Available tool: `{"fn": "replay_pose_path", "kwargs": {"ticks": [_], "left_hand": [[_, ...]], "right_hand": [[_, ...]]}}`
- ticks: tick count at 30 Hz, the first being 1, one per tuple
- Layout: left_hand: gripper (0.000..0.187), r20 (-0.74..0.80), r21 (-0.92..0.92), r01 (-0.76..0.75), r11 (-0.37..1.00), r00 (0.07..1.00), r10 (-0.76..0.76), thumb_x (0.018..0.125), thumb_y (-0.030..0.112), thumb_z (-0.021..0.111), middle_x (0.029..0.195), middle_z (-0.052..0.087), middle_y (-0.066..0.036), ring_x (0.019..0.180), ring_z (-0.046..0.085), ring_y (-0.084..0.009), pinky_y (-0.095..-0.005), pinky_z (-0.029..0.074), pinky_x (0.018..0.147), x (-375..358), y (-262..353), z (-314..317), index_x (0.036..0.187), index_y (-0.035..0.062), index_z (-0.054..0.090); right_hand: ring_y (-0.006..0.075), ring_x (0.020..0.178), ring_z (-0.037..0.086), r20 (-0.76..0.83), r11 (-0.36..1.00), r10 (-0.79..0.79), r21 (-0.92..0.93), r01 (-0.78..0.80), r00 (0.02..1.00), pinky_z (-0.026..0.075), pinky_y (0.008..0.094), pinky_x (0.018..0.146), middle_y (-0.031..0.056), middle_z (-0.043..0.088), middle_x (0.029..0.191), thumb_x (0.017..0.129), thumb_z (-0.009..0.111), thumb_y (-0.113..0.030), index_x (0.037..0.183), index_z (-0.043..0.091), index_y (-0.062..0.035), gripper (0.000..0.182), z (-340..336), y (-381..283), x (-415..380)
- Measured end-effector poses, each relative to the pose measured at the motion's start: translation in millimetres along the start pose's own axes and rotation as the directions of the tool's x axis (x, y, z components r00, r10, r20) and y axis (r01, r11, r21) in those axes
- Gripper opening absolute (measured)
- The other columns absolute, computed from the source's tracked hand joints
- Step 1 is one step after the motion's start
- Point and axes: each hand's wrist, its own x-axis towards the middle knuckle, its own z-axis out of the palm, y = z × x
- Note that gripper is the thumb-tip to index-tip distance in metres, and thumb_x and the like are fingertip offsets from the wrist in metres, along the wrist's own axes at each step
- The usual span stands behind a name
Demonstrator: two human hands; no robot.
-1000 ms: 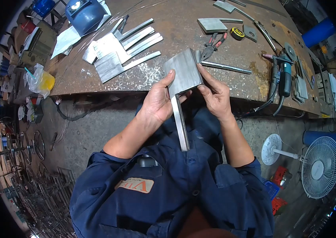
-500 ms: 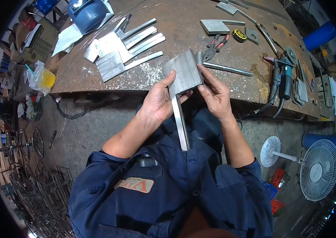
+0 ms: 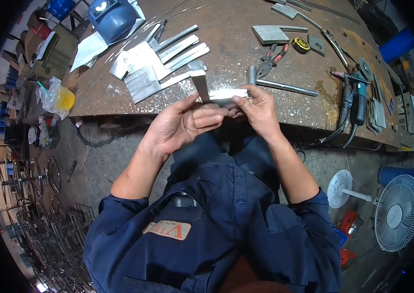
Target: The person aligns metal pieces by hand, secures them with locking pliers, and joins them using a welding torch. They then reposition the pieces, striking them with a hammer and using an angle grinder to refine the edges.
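Note:
Between both hands, above the table's front edge, is a steel plate with a bar arm, its bright edge turned up toward me. My left hand grips it at the corner by the bar, thumb on the near side and fingers underneath. My right hand pinches the plate's right end between thumb and fingers. Most of the plate's flat face is hidden by this tilt. Beyond my left hand lies a pile of similar plates with bar arms. A hammer lies beyond my right hand.
On the rusty metal table are pliers, a tape measure, another armed plate and an angle grinder. A welding helmet sits at the back left. A fan stands at right.
The steel plate has been turned from face-up, with its bar pointing toward me, to edge-on with the bar pointing up and away. My left hand has shifted its grip left and lower.

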Motion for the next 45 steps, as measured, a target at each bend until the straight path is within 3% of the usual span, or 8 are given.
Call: {"fn": "replay_pose_path", "kwargs": {"ticks": [4,8,16,26,31,41,43,45], "left_hand": [[0.039,0.042,0.927,-0.223,0.3,0.861,0.507,0.094,0.014,0.077,0.108,0.076,-0.019,0.1,0.073,-0.0254,-0.0371,0.056,0.095,5,12,-6,0.127,-0.005,0.065],[0.048,0.314,0.949,-0.279,-0.148,0.788,0.529,0.084,0.013,0.086,0.114,0.074,-0.015,0.11,0.069,-0.0232,-0.0388,0.054,0.097,31,7,-1,0.127,0.0002,0.068],[0.026,0.212,0.977,-0.187,-0.101,0.814,0.541,0.089,0.018,0.083,0.076,0.073,-0.012,0.065,0.064,-0.0139,-0.0331,0.052,0.063,53,-4,-22,0.103,-0.0027,0.076],[0.023,0.225,0.928,-0.36,0.092,0.742,0.631,0.09,0.017,0.081,0.078,0.074,-0.018,0.067,0.067,-0.0138,-0.0359,0.053,0.065,68,-24,-44,0.105,0.0,0.078],[0.018,0.235,0.951,-0.31,0.012,0.743,0.627,0.091,0.014,0.078,0.077,0.072,-0.019,0.066,0.07,-0.022,-0.0386,0.053,0.064,68,-29,-31,0.103,0.0011,0.077],[0.016,0.27,0.958,-0.267,-0.103,0.721,0.638,0.092,0.014,0.076,0.072,0.07,-0.017,0.064,0.072,-0.0318,-0.0402,0.053,0.061,62,-33,-17,0.105,0.0045,0.075],[0.016,0.221,0.971,-0.232,-0.065,0.751,0.622,0.093,0.015,0.076,0.071,0.069,-0.018,0.063,0.072,-0.0321,-0.0406,0.053,0.06,57,-28,-7,0.104,0.0042,0.075],[0.015,0.165,0.981,-0.192,-0.021,0.776,0.609,0.093,0.016,0.076,0.07,0.069,-0.018,0.062,0.072,-0.0324,-0.0409,0.053,0.06,57,-29,-6,0.103,0.0038,0.075]], "right_hand": [[0.017,0.073,0.075,0.08,0.996,0.071,-0.05,-0.067,0.994,0.061,0.0272,0.064,0.0164,0.077,0.088,0.104,0.07,-0.019,0.122,0.065,0.0036,0.03,-13,-6,23],[0.0137,0.069,0.074,0.07,0.976,0.106,-0.197,-0.091,0.992,0.058,0.0266,0.06,0.0141,0.076,0.083,0.102,0.072,-0.024,0.118,0.067,0.0039,0.032,-11,-12,29],[0.038,0.111,0.06,0.119,-0.088,-0.32,-0.992,0.096,0.94,0.048,0.0474,0.098,0.0157,0.066,0.114,0.092,0.073,-0.015,0.117,0.065,-0.0023,0.029,-69,-46,2],[0.0492,0.09,0.068,-0.124,0.397,-0.078,-0.914,-0.084,0.989,0.05,0.0535,0.075,0.03,0.068,0.104,0.097,0.065,-0.006,0.117,0.059,0.0035,0.023,-54,-84,-19],[0.0474,0.088,0.07,0.27,0.237,-0.492,-0.873,0.426,0.828,0.056,0.0488,0.076,0.026,0.069,0.107,0.095,0.062,0.002,0.15,0.05,-0.003,0.056,10,-118,-39],[0.0338,0.06,0.059,0.253,0.219,-0.267,-0.924,0.314,0.93,0.051,0.0451,0.06,0.0162,0.057,0.075,0.095,0.063,0.004,0.153,0.054,-0.0086,0.06,28,-121,-46],[0.0318,0.09,0.072,0.249,0.196,-0.374,-0.92,0.339,0.893,0.057,0.0407,0.087,0.0252,0.071,0.126,0.096,0.061,0.009,0.145,0.06,-0.0001,0.05,38,-155,-49],[0.0229,0.089,0.067,0.388,0.001,-0.817,-0.738,0.674,0.426,0.057,0.0368,0.084,0.0219,0.068,0.13,0.104,0.054,0.003,0.148,0.055,0.0014,0.044,9,-138,-40]]}}
